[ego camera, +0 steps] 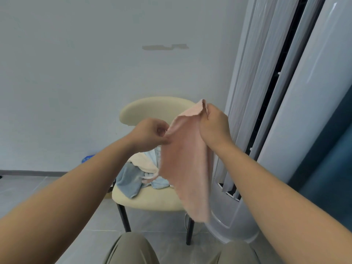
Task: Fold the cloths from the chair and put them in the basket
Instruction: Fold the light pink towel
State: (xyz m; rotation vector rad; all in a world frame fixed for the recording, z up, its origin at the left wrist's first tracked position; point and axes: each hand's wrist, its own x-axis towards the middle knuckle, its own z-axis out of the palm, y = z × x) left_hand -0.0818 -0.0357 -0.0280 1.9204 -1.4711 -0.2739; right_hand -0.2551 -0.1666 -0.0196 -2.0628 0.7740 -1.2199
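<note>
The pink cloth hangs in front of the chair, its top edge pinched in the curled fingers of the left hand and right hand, so a neat fold probably means bringing those 2 corners together evenly.

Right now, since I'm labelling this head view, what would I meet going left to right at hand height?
In order: left hand → pink cloth → right hand → white floor-standing air conditioner.
</note>
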